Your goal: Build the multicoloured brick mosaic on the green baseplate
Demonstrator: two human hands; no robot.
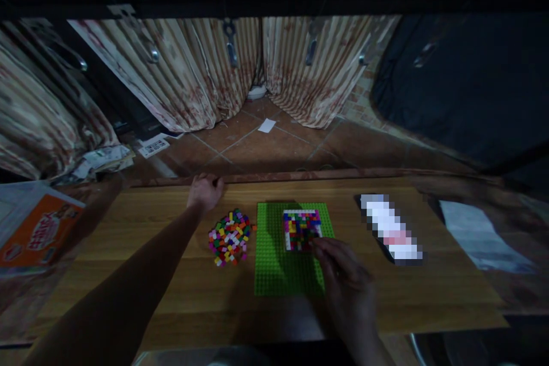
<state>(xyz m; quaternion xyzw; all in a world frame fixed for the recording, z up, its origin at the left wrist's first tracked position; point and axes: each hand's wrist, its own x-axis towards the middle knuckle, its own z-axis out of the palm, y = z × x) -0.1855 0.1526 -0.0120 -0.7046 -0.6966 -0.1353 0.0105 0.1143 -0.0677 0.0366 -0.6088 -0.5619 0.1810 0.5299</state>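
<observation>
My right hand (349, 277) is at the lower right corner of a small square of multicoloured toy bricks (300, 229) with white bricks along part of its border. Its thumb and forefinger are pinched together, and whatever they hold is too small and dark to make out. Under the square lies a green studded baseplate (274, 274). My left hand (206, 191) rests at the far table edge, its fingers curled over it. Between that hand and the baseplate is a pile of loose small bricks (230, 237) in many colours. A single orange brick (254, 227) lies by the baseplate's left edge.
A phone (390, 229) with a blurred-out screen lies on the wooden table (171, 303), right of the baseplate. A clear plastic sheet (482, 234) is beyond the table's right edge. To the left is an orange and white package (38, 229). Striped curtains (189, 74) hang behind.
</observation>
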